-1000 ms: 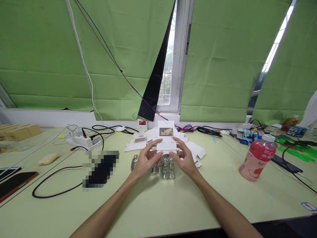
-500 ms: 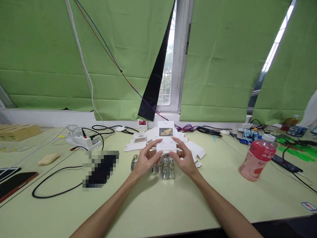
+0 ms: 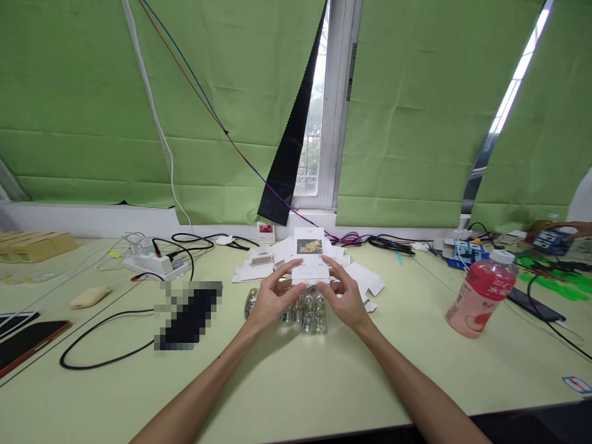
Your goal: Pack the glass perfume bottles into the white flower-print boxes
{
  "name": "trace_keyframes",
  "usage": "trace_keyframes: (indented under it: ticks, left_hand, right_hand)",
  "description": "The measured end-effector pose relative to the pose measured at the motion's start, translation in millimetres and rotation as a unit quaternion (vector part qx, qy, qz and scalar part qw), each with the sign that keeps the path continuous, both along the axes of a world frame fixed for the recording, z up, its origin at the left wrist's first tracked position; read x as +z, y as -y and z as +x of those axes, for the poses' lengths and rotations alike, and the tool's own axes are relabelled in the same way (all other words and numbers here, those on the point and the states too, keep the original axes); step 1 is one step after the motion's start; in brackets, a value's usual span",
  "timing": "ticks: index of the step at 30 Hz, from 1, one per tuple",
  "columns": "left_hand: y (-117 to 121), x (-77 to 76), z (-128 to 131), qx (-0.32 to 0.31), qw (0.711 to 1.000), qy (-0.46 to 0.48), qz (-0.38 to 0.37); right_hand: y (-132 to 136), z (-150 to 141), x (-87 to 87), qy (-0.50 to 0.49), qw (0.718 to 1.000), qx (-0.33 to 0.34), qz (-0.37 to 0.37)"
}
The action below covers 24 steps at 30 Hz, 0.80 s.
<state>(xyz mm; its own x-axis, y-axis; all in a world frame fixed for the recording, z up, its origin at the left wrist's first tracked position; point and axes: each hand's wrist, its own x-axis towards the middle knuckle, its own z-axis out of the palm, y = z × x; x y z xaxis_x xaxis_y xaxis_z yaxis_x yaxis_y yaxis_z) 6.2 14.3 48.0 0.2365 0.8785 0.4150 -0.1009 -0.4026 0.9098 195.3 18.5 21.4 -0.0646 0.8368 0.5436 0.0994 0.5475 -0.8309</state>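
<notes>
Between my two hands is a small white cardboard box (image 3: 311,271) with a picture of yellow flowers on its upper panel. My left hand (image 3: 276,292) grips its left edge, thumb at the near end and fingers along the side. On the opposite edge, my right hand (image 3: 344,293) holds it in the same way. Several small clear glass bottles (image 3: 314,316) stand on the table just below and behind the hands, partly covered by them. Flat and folded white cartons (image 3: 365,279) lie in a pile beyond the box.
A pink drink bottle (image 3: 481,296) stands at the right, near a dark phone (image 3: 534,306). Left are a power strip (image 3: 157,264), a looped black cable (image 3: 83,368) and a beige case (image 3: 90,298). At far right, another person's hand (image 3: 578,230) touches a blue package (image 3: 551,240).
Another person's hand has come in at the far right and reached the blue package. My hands and the white box have hardly moved.
</notes>
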Motion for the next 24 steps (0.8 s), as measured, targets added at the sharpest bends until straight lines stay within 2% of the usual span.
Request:
trace_keyframes:
  ticks: [11,24]
  left_hand:
    - [1.0,3.3,-0.3,0.013,1.000,-0.001,0.001]
    - [1.0,-0.3,1.3,0.030,1.000,-0.003,0.010]
  right_hand:
    - [-3.4,1.8,-3.2,-0.011,0.999,0.029,0.004]
    - [-1.5,0.8,-2.6,-0.020,0.999,0.015,0.033]
